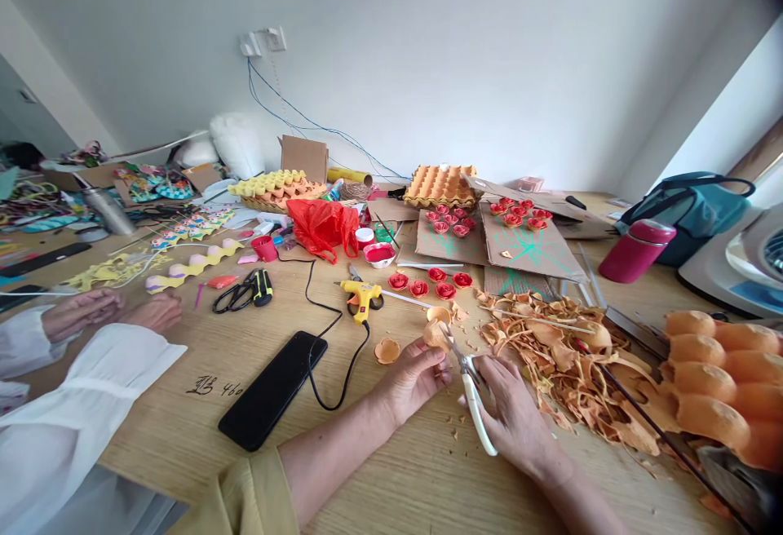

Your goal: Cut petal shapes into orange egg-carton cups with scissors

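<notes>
My left hand (416,380) pinches an orange egg-carton cup (437,334) above the middle of the table. White-handled scissors (477,408) are in my right hand (517,413), their blades at the cup's edge. Left of my left hand lies a cut orange cup shaped like a flower (387,351); another orange cup (439,315) sits just behind the held one. Small orange scraps dot the wood below the scissors. Several red paper roses (418,289) lie farther back, beside a yellow glue gun (363,298).
Orange scraps (568,347) and an egg tray (713,364) are at right, near a pink bottle (637,251). A black phone (273,388) and glue gun cord lie left. Another person's hands (156,312) rest farther left. Painted cardboard (532,249) holds red roses behind.
</notes>
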Motion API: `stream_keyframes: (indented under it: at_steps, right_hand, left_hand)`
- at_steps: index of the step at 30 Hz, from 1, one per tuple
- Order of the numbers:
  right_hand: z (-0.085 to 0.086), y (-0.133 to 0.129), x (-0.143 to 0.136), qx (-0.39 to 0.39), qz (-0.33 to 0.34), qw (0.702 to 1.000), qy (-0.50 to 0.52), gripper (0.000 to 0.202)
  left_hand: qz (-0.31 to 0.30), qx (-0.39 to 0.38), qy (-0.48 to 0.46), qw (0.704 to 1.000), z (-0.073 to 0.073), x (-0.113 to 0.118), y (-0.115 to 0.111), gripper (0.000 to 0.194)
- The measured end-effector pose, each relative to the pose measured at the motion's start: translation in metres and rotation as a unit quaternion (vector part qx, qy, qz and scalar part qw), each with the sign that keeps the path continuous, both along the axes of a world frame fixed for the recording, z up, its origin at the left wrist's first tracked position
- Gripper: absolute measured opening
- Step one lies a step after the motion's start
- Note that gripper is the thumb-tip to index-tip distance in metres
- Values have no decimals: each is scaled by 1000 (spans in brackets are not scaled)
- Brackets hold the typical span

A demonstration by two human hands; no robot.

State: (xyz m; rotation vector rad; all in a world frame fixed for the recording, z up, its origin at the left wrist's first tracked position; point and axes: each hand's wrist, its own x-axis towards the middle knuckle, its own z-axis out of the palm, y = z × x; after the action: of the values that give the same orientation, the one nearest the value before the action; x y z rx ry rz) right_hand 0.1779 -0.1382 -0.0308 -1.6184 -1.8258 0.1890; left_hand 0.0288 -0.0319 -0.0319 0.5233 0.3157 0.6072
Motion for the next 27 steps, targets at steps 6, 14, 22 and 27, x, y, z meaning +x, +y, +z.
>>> stream_keyframes:
  at_steps: [6, 14, 22, 27]
  right_hand:
    - [1, 0, 0, 7, 17, 999, 27, 10]
    - [-2, -1, 1, 11, 44, 998, 33, 12]
    - [-2, 0, 1, 34, 55, 997, 42, 14]
    - [-1, -1, 2, 40, 58, 997, 41, 13]
  left_hand:
    - [-26, 35, 16, 999, -2, 1, -2, 34]
    - [-49, 41, 8, 998, -4, 2, -3, 28]
    - [-66, 26, 7, 997, -2, 2, -4, 30]
    - [-66, 34, 5, 997, -1, 2, -3, 31]
